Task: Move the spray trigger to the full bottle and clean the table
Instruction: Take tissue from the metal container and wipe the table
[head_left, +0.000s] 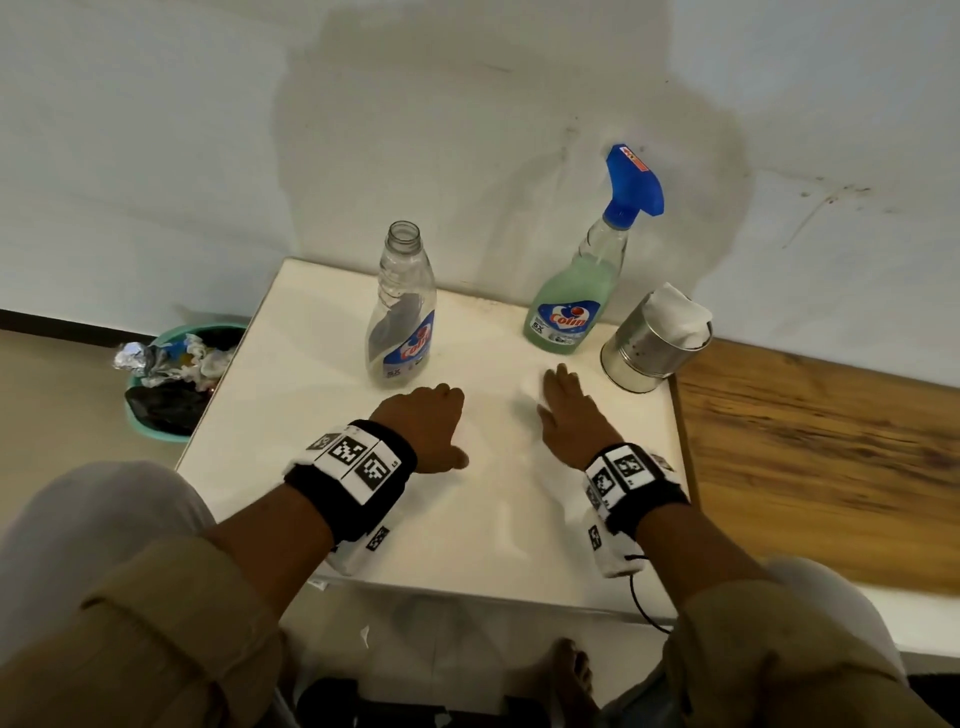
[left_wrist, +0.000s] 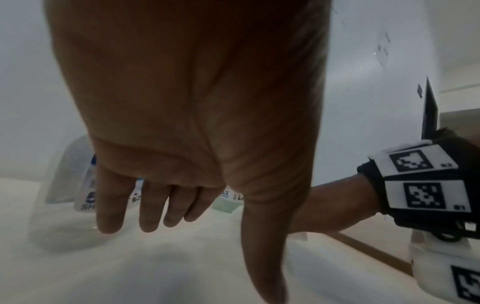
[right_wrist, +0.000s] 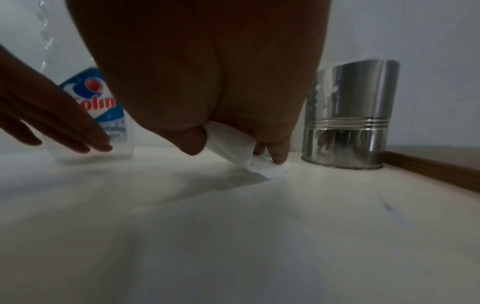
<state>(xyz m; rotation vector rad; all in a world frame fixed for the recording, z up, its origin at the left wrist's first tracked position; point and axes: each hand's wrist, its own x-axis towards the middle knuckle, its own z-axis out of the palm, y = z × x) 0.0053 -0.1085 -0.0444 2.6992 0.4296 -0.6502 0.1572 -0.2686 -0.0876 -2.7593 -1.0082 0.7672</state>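
An empty clear bottle (head_left: 402, 312) with no cap stands on the white table (head_left: 447, 535). To its right stands the bottle of green liquid (head_left: 569, 306), with the blue spray trigger (head_left: 635, 182) on its neck. My left hand (head_left: 426, 423) lies flat on the table in front of the empty bottle, its fingers (left_wrist: 150, 205) straight, holding nothing. My right hand (head_left: 566, 408) presses a white tissue (right_wrist: 233, 148) onto the table just in front of the green bottle. Most of the tissue is hidden under the palm.
A steel can (head_left: 652, 345) stuffed with white tissue stands at the table's back right corner, close to my right hand. A wooden surface (head_left: 810, 467) adjoins the table on the right. A teal bin (head_left: 166, 379) full of rubbish sits on the floor to the left.
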